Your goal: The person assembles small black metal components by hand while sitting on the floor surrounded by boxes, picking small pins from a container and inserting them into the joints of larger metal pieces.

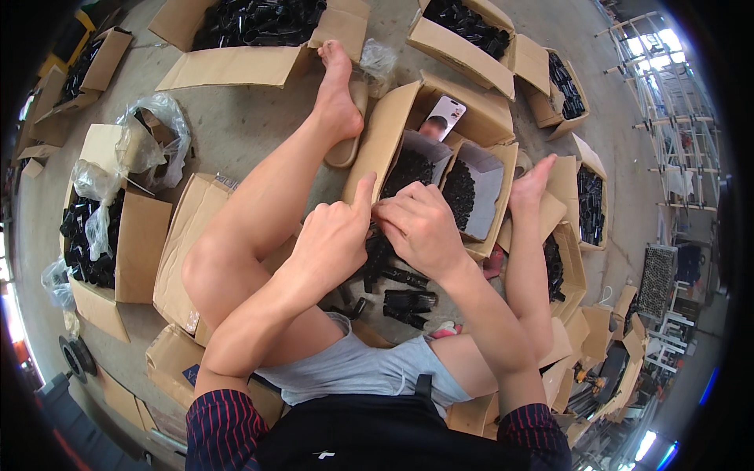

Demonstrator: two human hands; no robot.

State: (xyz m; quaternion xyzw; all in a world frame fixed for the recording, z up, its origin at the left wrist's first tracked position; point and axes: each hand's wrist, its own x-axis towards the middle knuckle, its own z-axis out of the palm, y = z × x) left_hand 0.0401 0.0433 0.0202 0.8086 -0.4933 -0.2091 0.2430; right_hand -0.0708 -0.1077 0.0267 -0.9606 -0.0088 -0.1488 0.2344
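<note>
Head view: a concrete floor (236, 114) is crowded with cardboard boxes (228, 69); one phone (442, 118) and two grey trays (492, 177) of small black pieces (460, 192) are counted in the nearest box (364, 153). Black tubular parts (408, 303) are heaped below the hands. The left hand (334, 235) is curled, index finger (364, 192) extended; the right hand (422, 226) is narrowly pinched beside it, anything gripped being hidden, so holding cannot be told.
</note>
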